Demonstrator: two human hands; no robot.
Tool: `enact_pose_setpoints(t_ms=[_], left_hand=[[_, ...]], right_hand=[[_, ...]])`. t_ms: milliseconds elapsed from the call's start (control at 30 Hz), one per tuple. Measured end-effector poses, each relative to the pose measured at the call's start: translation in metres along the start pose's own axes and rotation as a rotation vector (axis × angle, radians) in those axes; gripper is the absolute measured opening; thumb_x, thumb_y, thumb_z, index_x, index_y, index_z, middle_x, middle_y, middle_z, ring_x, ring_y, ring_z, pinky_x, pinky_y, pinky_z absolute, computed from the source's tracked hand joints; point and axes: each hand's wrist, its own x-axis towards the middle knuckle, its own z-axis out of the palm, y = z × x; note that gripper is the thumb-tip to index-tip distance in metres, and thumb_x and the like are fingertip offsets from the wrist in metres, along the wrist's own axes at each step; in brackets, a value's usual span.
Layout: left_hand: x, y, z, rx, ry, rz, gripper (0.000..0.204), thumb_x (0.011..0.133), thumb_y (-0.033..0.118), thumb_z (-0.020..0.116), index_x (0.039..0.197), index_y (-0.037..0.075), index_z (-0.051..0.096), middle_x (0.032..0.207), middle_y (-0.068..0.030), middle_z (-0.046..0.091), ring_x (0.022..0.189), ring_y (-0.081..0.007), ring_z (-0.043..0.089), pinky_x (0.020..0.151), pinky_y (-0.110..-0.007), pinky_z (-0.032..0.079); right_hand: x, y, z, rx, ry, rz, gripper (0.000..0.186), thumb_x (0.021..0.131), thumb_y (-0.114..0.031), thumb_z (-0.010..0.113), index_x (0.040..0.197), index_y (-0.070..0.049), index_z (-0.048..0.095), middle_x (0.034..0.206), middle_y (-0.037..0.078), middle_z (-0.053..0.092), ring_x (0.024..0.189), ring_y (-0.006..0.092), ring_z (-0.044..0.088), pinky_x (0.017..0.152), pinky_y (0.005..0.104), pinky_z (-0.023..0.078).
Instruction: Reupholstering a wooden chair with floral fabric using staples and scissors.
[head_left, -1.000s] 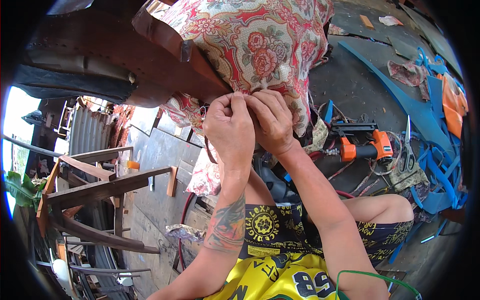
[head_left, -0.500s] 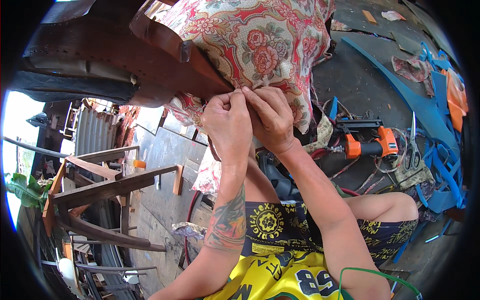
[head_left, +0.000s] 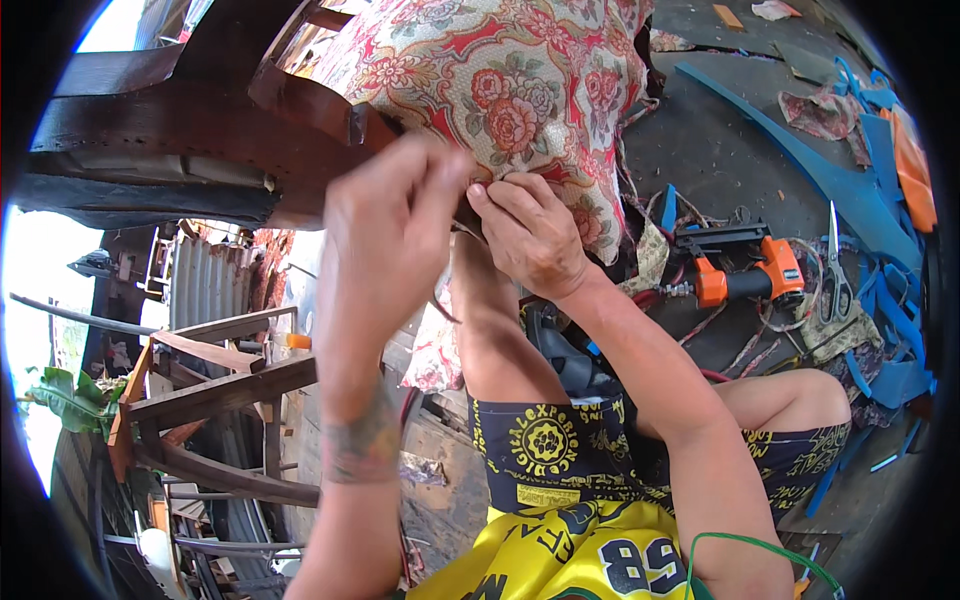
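Note:
Red-and-cream floral fabric [head_left: 520,110] covers a padded part beside a dark brown wooden furniture frame [head_left: 200,135]. My right hand [head_left: 535,235] is closed at the fabric's near edge, thumb and fingers pinching it where it meets the wood. My left hand [head_left: 390,240] is raised in front of the wooden frame, off the fabric. Motion blurs it, but its fingers look curled into a pinch; anything held there is too small to make out.
On the right lie an orange-and-black nail gun [head_left: 745,280], scissors [head_left: 835,270], blue strips [head_left: 830,180] and fabric scraps [head_left: 835,335]. A bare wooden frame [head_left: 225,400] stands at left. A dark sandal [head_left: 565,355] is near my leg.
My left hand has come away from the fabric edge and moved left and toward me. My right hand stays at the edge. The view has shifted slightly.

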Motion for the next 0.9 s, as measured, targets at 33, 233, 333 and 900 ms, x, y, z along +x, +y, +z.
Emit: enact_pose_setpoints(t_ms=[33, 233, 333, 900], left_hand=[[0.025, 0.005, -0.003, 0.217, 0.035, 0.313, 0.017, 0.099, 0.016, 0.068, 0.108, 0.002, 0.072, 0.087, -0.0081, 0.068, 0.074, -0.0181, 0.063, 0.069, -0.036, 0.05], [0.113, -0.025, 0.029, 1.093, 0.121, 0.766, 0.077, 0.099, 0.052, 0.06, 0.164, 0.025, 0.03, 0.162, -0.021, 0.038, 0.154, -0.0416, 0.029, 0.12, -0.064, 0.029], [0.111, -0.032, 0.045, 1.032, 0.019, 0.515, 0.077, 0.097, 0.058, 0.059, 0.164, 0.038, 0.027, 0.169, -0.0172, 0.025, 0.158, -0.0466, 0.01, 0.118, -0.075, 0.023], [0.09, -0.013, -0.007, 1.164, -0.472, 0.913, 0.063, 0.107, 0.052, 0.039, 0.164, 0.026, 0.031, 0.174, -0.0056, 0.02, 0.16, -0.0363, 0.016, 0.124, -0.074, 0.002]], right_hand=[[0.0, 0.001, -0.002, -0.015, 0.006, -0.006, 0.037, 0.075, -0.001, 0.07, 0.111, 0.007, 0.071, 0.1, 0.01, 0.061, 0.095, 0.0278, 0.062, 0.084, 0.0354, 0.056], [0.0, -0.008, 0.005, 0.052, 0.023, 0.03, 0.041, 0.072, 0.004, 0.075, 0.113, 0.008, 0.07, 0.103, 0.011, 0.063, 0.095, 0.0304, 0.064, 0.084, 0.0382, 0.057], [-0.002, -0.006, 0.004, 0.033, 0.021, 0.037, 0.041, 0.072, 0.004, 0.075, 0.113, 0.007, 0.071, 0.101, 0.011, 0.063, 0.094, 0.0301, 0.064, 0.083, 0.0378, 0.057], [-0.001, -0.009, -0.007, -0.117, -0.164, 0.001, 0.042, 0.079, -0.008, 0.063, 0.118, 0.004, 0.07, 0.109, 0.013, 0.061, 0.105, 0.0297, 0.063, 0.092, 0.0371, 0.055]])
